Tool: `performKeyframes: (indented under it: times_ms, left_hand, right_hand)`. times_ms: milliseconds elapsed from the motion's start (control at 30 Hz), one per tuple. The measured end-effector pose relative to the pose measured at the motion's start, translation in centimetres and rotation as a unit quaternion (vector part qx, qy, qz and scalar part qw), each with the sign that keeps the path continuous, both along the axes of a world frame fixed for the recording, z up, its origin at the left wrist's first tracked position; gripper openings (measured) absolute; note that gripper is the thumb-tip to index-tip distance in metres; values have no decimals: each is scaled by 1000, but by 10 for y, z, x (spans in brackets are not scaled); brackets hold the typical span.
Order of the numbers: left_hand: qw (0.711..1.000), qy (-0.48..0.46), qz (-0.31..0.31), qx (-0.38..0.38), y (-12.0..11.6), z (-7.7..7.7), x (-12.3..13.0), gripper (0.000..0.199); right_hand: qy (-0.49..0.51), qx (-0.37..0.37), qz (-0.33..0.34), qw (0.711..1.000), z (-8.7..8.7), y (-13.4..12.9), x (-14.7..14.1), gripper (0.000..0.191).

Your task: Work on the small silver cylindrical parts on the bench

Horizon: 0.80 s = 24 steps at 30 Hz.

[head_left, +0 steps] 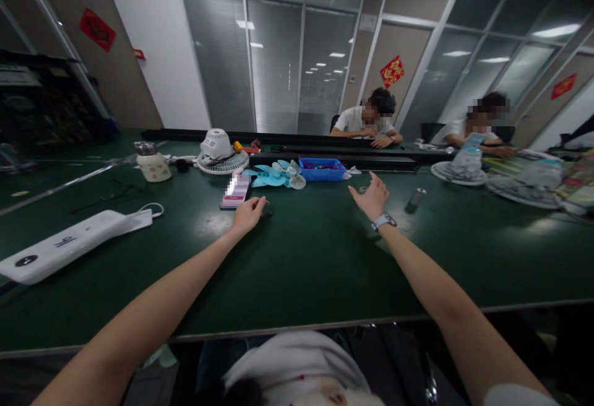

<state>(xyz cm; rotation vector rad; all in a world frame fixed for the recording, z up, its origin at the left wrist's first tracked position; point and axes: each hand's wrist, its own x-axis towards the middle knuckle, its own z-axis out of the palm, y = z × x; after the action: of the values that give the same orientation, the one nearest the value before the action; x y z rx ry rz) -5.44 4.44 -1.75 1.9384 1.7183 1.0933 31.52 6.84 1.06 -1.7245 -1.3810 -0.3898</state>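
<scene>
My left hand (249, 214) is over the green table (297, 270), just below a phone (235, 191) with a lit screen. Its fingers are bent together, and whether they pinch anything small is hidden. My right hand (371, 196), with a watch on the wrist, has thumb and fingers spread and holds nothing. To its right a small silver cylinder (417, 196) stands on the table. Beyond and between the hands lie light blue fan blades (271, 175) and a blue tray (323, 174) with small items in it. A white fan part (217, 145) rests on a round grille behind the phone.
At the left are a jar-like bottle (154, 167) and a long white device (69, 246) with a cord. Black bars (343, 159) run across the far side. Two people sit beyond, near more fan parts (464, 168) at the right.
</scene>
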Motion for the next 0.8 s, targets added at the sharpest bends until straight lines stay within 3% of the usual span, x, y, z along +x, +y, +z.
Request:
performKeyframes:
  times_ms: [100, 167, 233, 300, 433, 533, 600, 700, 800]
  left_hand:
    - [1000, -14, 16, 1, 0, 0, 1, 51]
    - [999, -22, 28, 6, 0, 0, 1, 50]
    - [999, -27, 36, 12, 1, -1, 1, 48]
    - [999, -28, 37, 18, 2, -2, 1, 47]
    - [999, -30, 26, 24, 5, -6, 1, 45]
    - [999, -32, 27, 21, 6, -7, 1, 44]
    - [999, -32, 31, 17, 5, -7, 1, 44]
    - [999, -32, 33, 7, 3, -5, 2, 45]
    - [999, -31, 31, -2, 1, -3, 2, 46]
  right_hand:
    - [-37, 36, 170, 984, 15, -17, -58, 55]
    - [-51, -38, 334, 941, 14, -26, -102, 43]
    - [-51, -127, 421, 897, 5, -29, -141, 43]
    - [-52, -181, 429, 884, -6, -25, -171, 46]
    - [-57, -206, 396, 893, -23, -11, -202, 33]
    - [-49, -200, 390, 897, -23, -10, -201, 26]
    - [-57, -183, 396, 898, -18, -15, -183, 26]
    - [-68, -134, 384, 911, -5, -22, -128, 25]
    - [-54, -58, 289, 954, 10, -22, -50, 28]
